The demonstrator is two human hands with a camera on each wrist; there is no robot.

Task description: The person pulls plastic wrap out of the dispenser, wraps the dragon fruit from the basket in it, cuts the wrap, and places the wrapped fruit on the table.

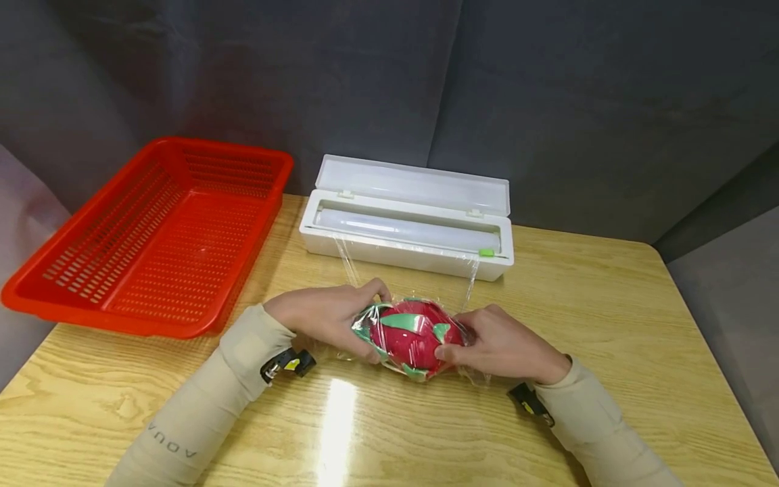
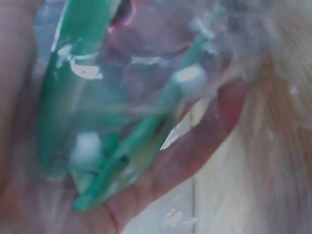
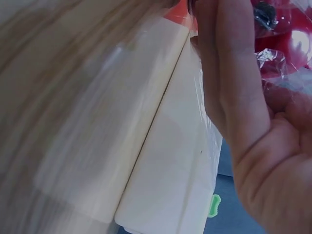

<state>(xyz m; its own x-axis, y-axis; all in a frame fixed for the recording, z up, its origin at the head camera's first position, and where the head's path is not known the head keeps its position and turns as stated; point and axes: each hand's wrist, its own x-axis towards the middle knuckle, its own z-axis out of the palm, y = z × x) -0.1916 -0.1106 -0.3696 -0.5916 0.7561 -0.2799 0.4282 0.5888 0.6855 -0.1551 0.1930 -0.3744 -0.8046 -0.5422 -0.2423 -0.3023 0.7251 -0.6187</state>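
Observation:
Between both hands, a red dragon fruit with green scales point(image 1: 416, 338) lies on its side, covered in clear cling film. My left hand point(image 1: 325, 318) grips its left end, thumb and fingers on opposite sides; in the left wrist view green leaf tips point(image 2: 80, 87) show under the shiny film. At the other end my right hand point(image 1: 502, 341) holds the fruit, thumb on the near face. A sheet of cling film point(image 1: 471, 284) stretches from the fruit back to the white dispenser box point(image 1: 402, 258). That box has its lid raised and a film roll point(image 1: 408, 228) inside.
A green slide cutter point(image 1: 486, 253) sits at the right of the dispenser's front edge. To the left stands a red perforated basket point(image 1: 248, 274) on the wooden table point(image 1: 608, 304). Dark cloth point(image 1: 578, 115) hangs behind the table.

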